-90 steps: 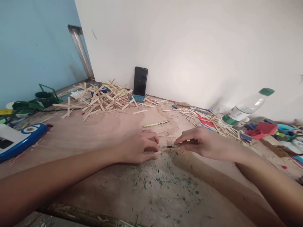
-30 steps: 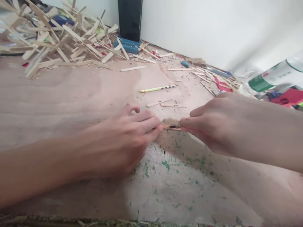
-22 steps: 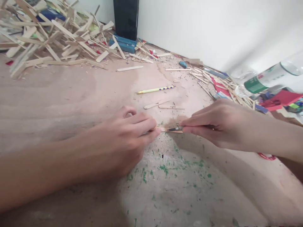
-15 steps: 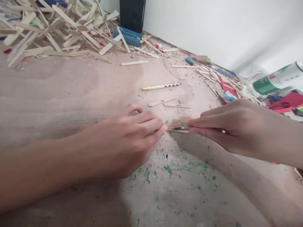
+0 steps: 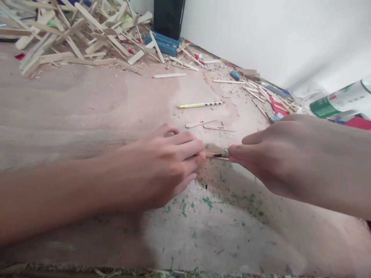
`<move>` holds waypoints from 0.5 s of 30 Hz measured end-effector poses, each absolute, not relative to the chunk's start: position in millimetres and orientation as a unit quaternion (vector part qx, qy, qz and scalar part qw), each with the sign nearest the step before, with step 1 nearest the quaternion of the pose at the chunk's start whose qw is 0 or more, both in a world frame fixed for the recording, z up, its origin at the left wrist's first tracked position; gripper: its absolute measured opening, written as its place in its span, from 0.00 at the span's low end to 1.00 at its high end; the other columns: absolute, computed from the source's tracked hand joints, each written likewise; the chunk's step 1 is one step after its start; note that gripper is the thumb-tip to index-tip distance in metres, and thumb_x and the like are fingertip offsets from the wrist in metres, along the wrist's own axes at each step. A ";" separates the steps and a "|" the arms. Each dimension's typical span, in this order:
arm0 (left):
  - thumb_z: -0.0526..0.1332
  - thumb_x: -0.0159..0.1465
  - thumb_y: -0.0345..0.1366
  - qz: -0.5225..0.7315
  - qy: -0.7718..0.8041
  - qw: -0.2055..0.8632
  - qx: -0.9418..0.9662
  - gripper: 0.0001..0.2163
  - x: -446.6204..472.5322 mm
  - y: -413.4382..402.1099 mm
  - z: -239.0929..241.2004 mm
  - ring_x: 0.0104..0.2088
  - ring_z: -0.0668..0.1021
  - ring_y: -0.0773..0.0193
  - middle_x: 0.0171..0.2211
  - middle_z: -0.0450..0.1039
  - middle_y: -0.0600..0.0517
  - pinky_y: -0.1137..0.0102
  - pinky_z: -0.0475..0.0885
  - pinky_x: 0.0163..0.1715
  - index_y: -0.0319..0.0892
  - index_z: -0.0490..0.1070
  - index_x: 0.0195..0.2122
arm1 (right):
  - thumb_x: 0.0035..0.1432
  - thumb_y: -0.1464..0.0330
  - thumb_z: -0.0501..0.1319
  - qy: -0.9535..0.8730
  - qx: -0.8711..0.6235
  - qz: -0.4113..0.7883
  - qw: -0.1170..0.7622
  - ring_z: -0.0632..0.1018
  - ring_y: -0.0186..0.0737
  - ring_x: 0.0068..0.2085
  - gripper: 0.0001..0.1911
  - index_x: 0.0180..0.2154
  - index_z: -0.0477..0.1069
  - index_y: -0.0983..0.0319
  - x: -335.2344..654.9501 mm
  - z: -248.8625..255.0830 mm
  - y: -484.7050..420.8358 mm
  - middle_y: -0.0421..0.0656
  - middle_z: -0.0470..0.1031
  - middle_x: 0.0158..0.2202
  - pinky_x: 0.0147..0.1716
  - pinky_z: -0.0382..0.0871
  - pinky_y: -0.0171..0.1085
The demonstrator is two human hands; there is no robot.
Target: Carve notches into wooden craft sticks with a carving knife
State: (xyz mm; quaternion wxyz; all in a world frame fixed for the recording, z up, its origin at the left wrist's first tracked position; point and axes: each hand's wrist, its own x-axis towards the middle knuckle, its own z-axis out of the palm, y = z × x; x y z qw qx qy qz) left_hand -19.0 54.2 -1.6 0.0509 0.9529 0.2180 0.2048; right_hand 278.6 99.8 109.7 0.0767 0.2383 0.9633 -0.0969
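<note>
Two bare hands on my feed, nearly meeting over one skinny wooden stick (image 5: 209, 154) that lies on the tabletop (image 5: 72, 104), low and about mid-view. From where I'm sitting, the left hand (image 5: 166, 166) is curled over with its fingertips down on the stick's left end; I can't tell if that's a proper pinch or just a press. The right hand (image 5: 272, 158) is closed tight, thumb and finger gripping a small dark-tipped tool (image 5: 218, 156) laid nearly flat along the stick. Looks like a blade to me, but it's too small to swear to.

If I were coaching this: press that left end down firmly so the stick can't swivel, and tuck those fingertips back, because the tip points right at them with only a short gap. Short, light strokes at a low angle, along the grain. Thin wood like this probably splits if you lean on it.

Just beyond the hands are two loose sticks, a left one (image 5: 199, 123) and a right one (image 5: 218, 127), each with what seems to be a small mark or slit, then a pencil (image 5: 199, 104).
</note>
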 end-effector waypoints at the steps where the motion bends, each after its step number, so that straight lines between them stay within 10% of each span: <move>1: 0.53 0.90 0.34 0.208 0.215 0.055 0.952 0.19 -19.5 55.6 -1.7 0.56 0.85 0.45 0.51 0.84 0.43 0.48 0.71 0.60 0.33 0.84 0.61 | 0.76 0.75 0.59 0.969 0.216 -0.088 0.085 0.66 0.43 0.26 0.16 0.37 0.80 0.55 276.4 111.1 98.9 0.41 0.72 0.25 0.32 0.51 0.50; 8: 0.56 0.86 0.31 0.210 0.195 0.074 0.955 0.15 -22.5 61.9 -2.1 0.58 0.86 0.45 0.54 0.86 0.42 0.49 0.75 0.61 0.36 0.84 0.61 | 0.81 0.69 0.63 0.940 0.297 -0.106 0.129 0.75 0.42 0.30 0.20 0.30 0.75 0.56 276.9 113.2 101.3 0.45 0.80 0.29 0.31 0.63 0.48; 15: 0.51 0.88 0.33 0.197 0.192 0.092 0.957 0.19 -23.4 62.0 1.2 0.60 0.85 0.45 0.54 0.85 0.43 0.51 0.73 0.63 0.34 0.81 0.64 | 0.82 0.66 0.63 0.930 0.317 -0.155 0.104 0.71 0.40 0.27 0.26 0.26 0.72 0.56 281.0 110.9 100.6 0.41 0.70 0.21 0.29 0.55 0.46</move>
